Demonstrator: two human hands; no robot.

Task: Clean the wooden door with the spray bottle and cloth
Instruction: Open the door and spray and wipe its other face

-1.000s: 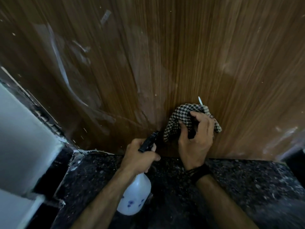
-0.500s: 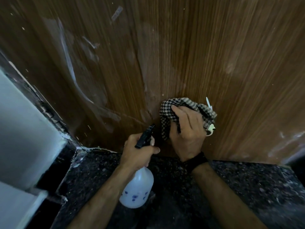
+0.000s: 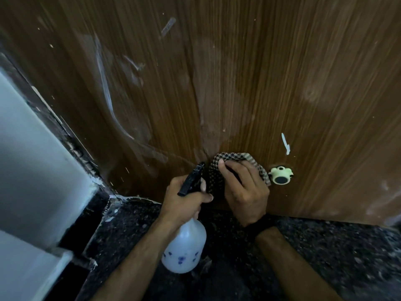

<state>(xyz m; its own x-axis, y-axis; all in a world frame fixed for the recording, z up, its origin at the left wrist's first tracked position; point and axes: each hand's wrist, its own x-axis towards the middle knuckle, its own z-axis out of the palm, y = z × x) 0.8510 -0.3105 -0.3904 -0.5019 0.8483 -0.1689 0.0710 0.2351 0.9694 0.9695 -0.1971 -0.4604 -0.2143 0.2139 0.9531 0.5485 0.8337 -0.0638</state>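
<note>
- The door (image 3: 249, 72) fills the view, its lower edge meeting the dark speckled floor (image 3: 336, 246); brown grain, with pale smears on its left part and a white fleck near the bottom, so cleaning looks unfinished.
- The bottle (image 3: 184, 249) hangs neck-up in the left hand (image 3: 184, 199), fingers wrapped round its black trigger head, likely kept ready for another spray.
- The right hand (image 3: 244, 190) clutches the bunched checked cloth (image 3: 219, 170) and presses it low on the door, just beside a pale stopper (image 3: 281, 175).
</note>
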